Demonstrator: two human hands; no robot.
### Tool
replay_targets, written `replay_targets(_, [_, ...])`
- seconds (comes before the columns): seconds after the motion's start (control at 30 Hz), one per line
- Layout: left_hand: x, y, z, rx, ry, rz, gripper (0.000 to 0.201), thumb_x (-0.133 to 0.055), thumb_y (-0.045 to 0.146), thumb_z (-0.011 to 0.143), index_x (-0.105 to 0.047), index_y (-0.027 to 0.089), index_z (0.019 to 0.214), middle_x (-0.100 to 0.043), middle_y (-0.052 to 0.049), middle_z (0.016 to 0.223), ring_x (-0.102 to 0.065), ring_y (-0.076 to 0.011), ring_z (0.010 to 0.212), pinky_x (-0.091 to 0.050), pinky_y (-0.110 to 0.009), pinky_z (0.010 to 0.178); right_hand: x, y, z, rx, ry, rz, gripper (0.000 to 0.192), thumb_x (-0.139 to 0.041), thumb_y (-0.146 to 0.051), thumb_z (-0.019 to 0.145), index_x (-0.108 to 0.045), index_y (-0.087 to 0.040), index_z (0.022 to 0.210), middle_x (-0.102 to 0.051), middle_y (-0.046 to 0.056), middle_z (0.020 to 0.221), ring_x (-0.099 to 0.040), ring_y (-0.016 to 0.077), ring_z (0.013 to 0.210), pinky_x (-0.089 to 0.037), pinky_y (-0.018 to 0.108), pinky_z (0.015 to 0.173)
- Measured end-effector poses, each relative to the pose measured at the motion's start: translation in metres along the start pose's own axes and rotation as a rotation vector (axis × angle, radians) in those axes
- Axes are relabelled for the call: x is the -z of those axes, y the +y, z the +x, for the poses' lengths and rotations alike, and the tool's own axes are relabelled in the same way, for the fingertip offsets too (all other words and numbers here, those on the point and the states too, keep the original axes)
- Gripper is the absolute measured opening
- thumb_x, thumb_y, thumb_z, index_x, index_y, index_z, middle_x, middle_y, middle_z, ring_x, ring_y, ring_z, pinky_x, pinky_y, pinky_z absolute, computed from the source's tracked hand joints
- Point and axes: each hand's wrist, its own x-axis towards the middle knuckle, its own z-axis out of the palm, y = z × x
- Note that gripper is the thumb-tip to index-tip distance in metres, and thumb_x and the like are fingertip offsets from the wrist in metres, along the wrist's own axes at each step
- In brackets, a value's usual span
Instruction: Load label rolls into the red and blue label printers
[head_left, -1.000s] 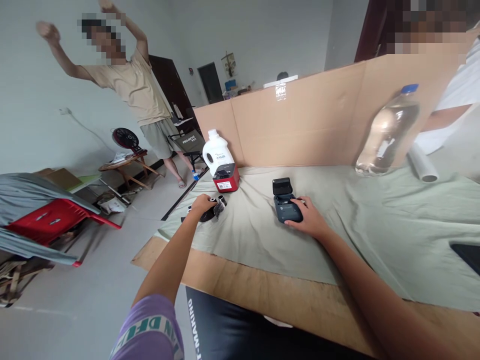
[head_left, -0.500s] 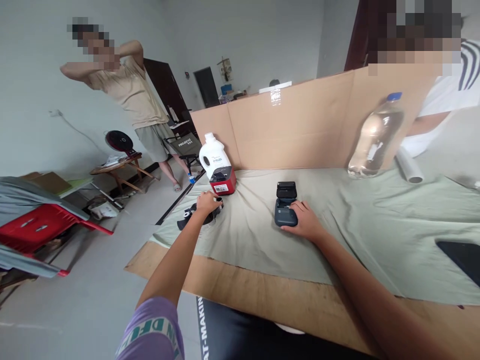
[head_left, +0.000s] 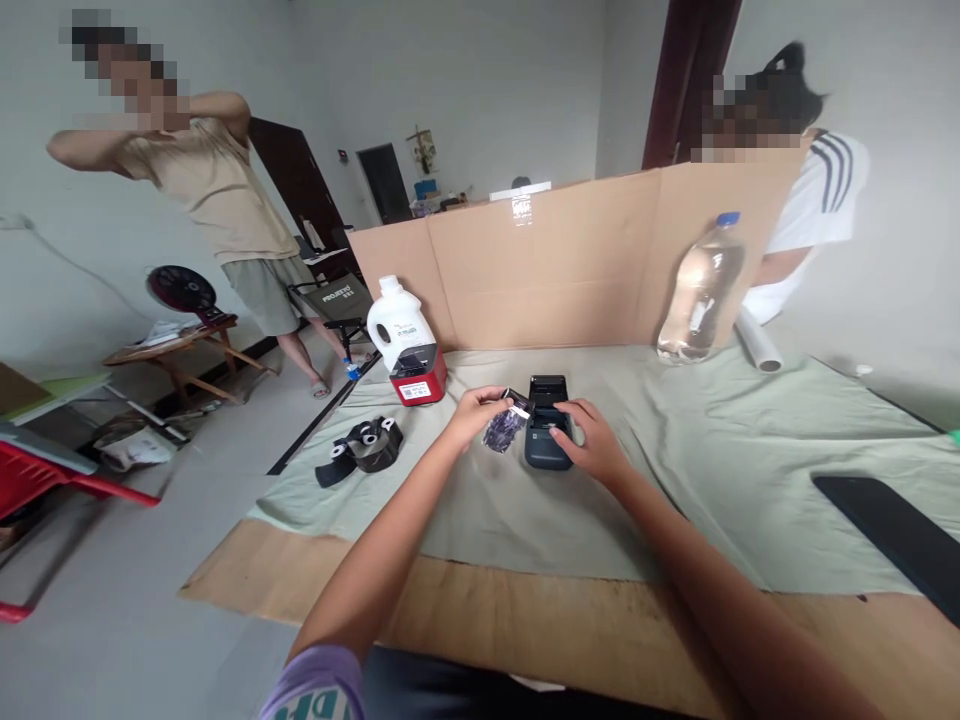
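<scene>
My left hand (head_left: 480, 418) is closed on a small black roll of label tape (head_left: 504, 425), whose shiny dark strip hangs down with a white bit near its top. Just right of it stands a dark portable label printer (head_left: 548, 452), its lid tipped up and back. My right hand (head_left: 592, 440) is at the printer's right side, thumb and fingers spread around the opening; whether the fingertips press on it is hard to see. Further left on the cloth lie several black rolls with white cores (head_left: 367, 445).
A red and black box (head_left: 420, 385) stands before a white jug (head_left: 397, 320). Cardboard (head_left: 547, 270) walls off the back. At right are a large clear bottle (head_left: 701, 290), a white roll (head_left: 757, 340) and a black phone (head_left: 892, 530). Two people (head_left: 202, 190) are beyond the table.
My left hand has moved right from the pile of rolls to beside the printer, bringing one roll. My right hand's fingers have spread at the printer. The view has shifted right.
</scene>
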Motion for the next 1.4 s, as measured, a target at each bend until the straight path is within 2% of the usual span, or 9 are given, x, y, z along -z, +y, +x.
replay_targets(0.2, [-0.054, -0.030, -0.001, 0.083, -0.052, -0.310, 0.058, -0.078, 0.051, 0.071, -0.070, 0.020, 0.119, -0.073, -0.009, 0.116, -0.069, -0.0191, 0.090, -0.055, -0.029, 0.078, 0.014, 0.001, 0.053, -0.032, -0.239, 0.120, 0.022, -0.059, -0.026, 0.085, -0.070, -0.022, 0.104, -0.072, 0.005, 0.099, -0.064, 0.0187, 0.079, -0.052, 0.032, 0.074])
replay_targets(0.3, [-0.064, -0.045, -0.009, -0.021, 0.073, -0.127, 0.057, -0.072, 0.044, 0.079, -0.062, 0.022, 0.131, -0.065, -0.011, 0.130, -0.068, -0.0201, 0.096, -0.055, -0.032, 0.083, 0.013, 0.012, 0.068, -0.037, -0.327, -0.016, 0.022, -0.060, -0.017, 0.082, -0.072, -0.021, 0.099, -0.074, 0.006, 0.099, -0.067, 0.0216, 0.087, -0.052, 0.034, 0.081])
replay_targets(0.47, [-0.058, -0.058, -0.035, -0.449, 0.223, 0.447, 0.041, -0.062, 0.033, 0.088, -0.062, 0.021, 0.127, -0.060, -0.012, 0.126, -0.054, -0.0259, 0.120, -0.043, -0.043, 0.107, 0.002, 0.034, 0.068, -0.117, -0.430, -0.127, 0.025, -0.060, -0.012, 0.083, -0.072, -0.018, 0.103, -0.075, 0.011, 0.107, -0.068, 0.0251, 0.100, -0.050, 0.037, 0.092])
replay_targets(0.7, [-0.061, -0.052, -0.043, -0.503, 0.220, 0.567, 0.061, -0.069, 0.042, 0.082, -0.052, 0.019, 0.136, -0.055, -0.015, 0.134, -0.052, -0.0301, 0.126, -0.041, -0.046, 0.109, 0.005, 0.020, 0.070, -0.227, -0.370, 0.085, 0.025, -0.061, -0.017, 0.083, -0.070, -0.019, 0.106, -0.074, 0.007, 0.101, -0.068, 0.0203, 0.088, -0.052, 0.032, 0.082])
replay_targets(0.87, [-0.066, -0.041, -0.040, -0.341, 0.300, 0.456, 0.061, -0.074, 0.039, 0.079, -0.055, 0.021, 0.134, -0.064, -0.012, 0.127, -0.058, -0.0295, 0.120, -0.042, -0.046, 0.107, 0.011, -0.036, 0.072, -0.259, -0.400, -0.025, 0.023, -0.065, -0.023, 0.080, -0.069, -0.019, 0.103, -0.072, 0.005, 0.090, -0.064, 0.0192, 0.080, -0.047, 0.030, 0.074])
replay_targets(0.97, [-0.065, -0.036, -0.038, -0.233, 0.255, 0.216, 0.051, -0.072, 0.034, 0.081, -0.060, 0.021, 0.129, -0.070, -0.009, 0.119, -0.064, -0.0252, 0.109, -0.047, -0.040, 0.100, 0.018, -0.058, 0.073, -0.241, -0.430, -0.031, 0.017, -0.062, -0.029, 0.086, -0.070, -0.019, 0.098, -0.071, 0.006, 0.090, -0.064, 0.0198, 0.083, -0.046, 0.031, 0.074])
replay_targets(1.1, [-0.062, -0.034, -0.036, -0.043, 0.113, -0.361, 0.038, -0.065, 0.047, 0.085, -0.067, 0.015, 0.106, -0.072, -0.004, 0.082, -0.066, -0.0169, 0.075, -0.051, -0.027, 0.069, 0.032, -0.056, 0.076, -0.065, -0.530, 0.186, 0.028, -0.051, -0.036, 0.097, -0.070, -0.022, 0.113, -0.070, 0.007, 0.104, -0.063, 0.0208, 0.098, -0.048, 0.034, 0.085])
replay_targets(1.2, [-0.066, -0.034, -0.042, 0.122, 0.055, -0.675, 0.040, -0.069, 0.053, 0.079, -0.063, 0.014, 0.088, -0.065, -0.001, 0.065, -0.058, -0.0123, 0.056, -0.044, -0.023, 0.055, 0.034, -0.050, 0.080, 0.055, -0.504, 0.147, 0.029, -0.059, -0.030, 0.092, -0.068, -0.022, 0.119, -0.070, 0.008, 0.107, -0.061, 0.0233, 0.105, -0.046, 0.039, 0.094])
replay_targets(1.4, [-0.083, -0.035, -0.066, 0.324, -0.071, -0.853, 0.042, -0.072, 0.047, 0.072, -0.058, 0.014, 0.093, -0.068, -0.004, 0.066, -0.065, -0.0182, 0.057, -0.047, -0.027, 0.055, 0.028, -0.044, 0.082, 0.097, -0.529, 0.079, 0.018, -0.058, -0.021, 0.090, -0.073, -0.019, 0.098, -0.072, 0.006, 0.091, -0.061, 0.0207, 0.089, -0.046, 0.037, 0.085])
